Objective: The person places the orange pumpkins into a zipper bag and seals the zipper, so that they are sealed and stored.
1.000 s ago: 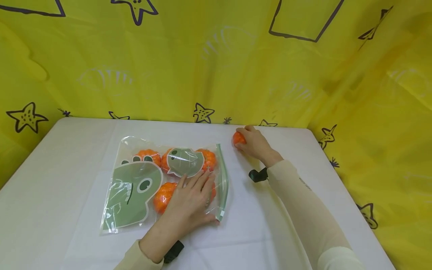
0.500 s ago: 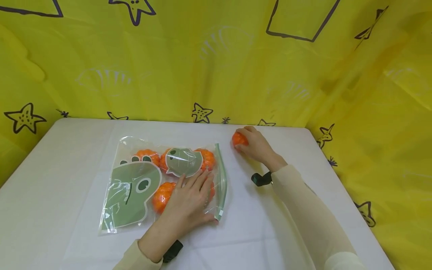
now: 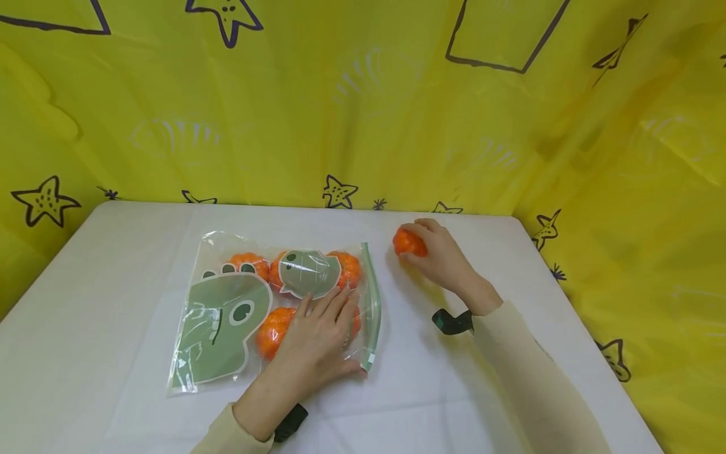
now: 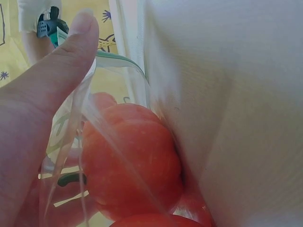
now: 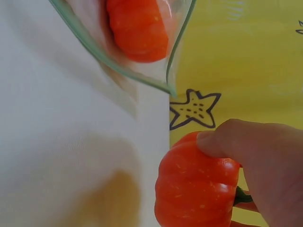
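Observation:
In the head view, a clear zip bag (image 3: 224, 334) with green dinosaur prints lies on the white table. Several orange pumpkins (image 3: 275, 332) are inside it. My left hand (image 3: 317, 337) rests on the bag near its green-edged mouth, fingers extended over a pumpkin. The left wrist view shows that pumpkin (image 4: 130, 156) through the plastic, beside my thumb. To the right of the bag, my right hand (image 3: 445, 255) grips another small pumpkin (image 3: 408, 243), thumb at the near side. In the right wrist view its dark green stem (image 5: 242, 196) points toward the palm.
The white table (image 3: 130, 271) runs back to a yellow curtain (image 3: 272, 113) printed with dark stars and other drawings. More curtain hangs along the right. The bag's green zip edge (image 3: 374, 302) faces the right hand. Dark wrist mounts (image 3: 452, 321) stick out under the forearms.
My right hand has drawn the pumpkin slightly nearer and to the right, the forearm shifting with it. My left hand and the bag have stayed in place.

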The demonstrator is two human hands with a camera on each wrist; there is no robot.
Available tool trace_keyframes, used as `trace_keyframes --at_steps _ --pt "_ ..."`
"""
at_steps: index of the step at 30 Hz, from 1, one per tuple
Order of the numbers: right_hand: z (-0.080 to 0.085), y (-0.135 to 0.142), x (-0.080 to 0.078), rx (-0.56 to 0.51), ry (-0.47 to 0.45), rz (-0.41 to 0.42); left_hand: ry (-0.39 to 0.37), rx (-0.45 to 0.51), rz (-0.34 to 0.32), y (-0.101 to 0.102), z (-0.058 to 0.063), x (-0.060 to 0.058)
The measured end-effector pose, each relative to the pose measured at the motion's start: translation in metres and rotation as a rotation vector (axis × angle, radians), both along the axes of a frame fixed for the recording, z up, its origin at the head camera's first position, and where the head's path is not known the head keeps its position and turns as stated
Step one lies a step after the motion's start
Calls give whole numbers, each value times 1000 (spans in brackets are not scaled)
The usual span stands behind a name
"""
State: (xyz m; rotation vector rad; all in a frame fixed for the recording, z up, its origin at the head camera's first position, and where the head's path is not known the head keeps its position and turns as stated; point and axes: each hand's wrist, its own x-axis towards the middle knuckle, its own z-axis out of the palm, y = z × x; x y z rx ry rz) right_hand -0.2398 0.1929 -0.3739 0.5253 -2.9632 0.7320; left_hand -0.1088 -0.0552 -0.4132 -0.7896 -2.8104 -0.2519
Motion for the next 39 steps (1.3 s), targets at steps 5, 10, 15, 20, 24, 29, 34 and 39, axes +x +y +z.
trace_keyframes --at_steps 5,10,15,20,24,29,34,39 --pt "0 -2 12 -13 -2 8 3 2 3 0 0 -1" --pt "-2 -1 25 -40 -14 -1 5 3 1 0 0 -1" --pt "-5 -1 40 -94 -34 12 5 4 0 0 0 -1" --pt "-8 -3 53 -116 -11 44 -5 7 3 0 0 -1" --pt "-11 -6 61 -131 -6 61 -17 4 6 0 1 -1" --pt "-15 -7 70 -165 -8 78 -21 5 7 1 0 -1" --pt "-18 -7 78 -189 -25 82 -10 3 7 1 -1 -1" --pt "-22 -10 84 -211 -56 118 11 -2 9 0 -1 -1"
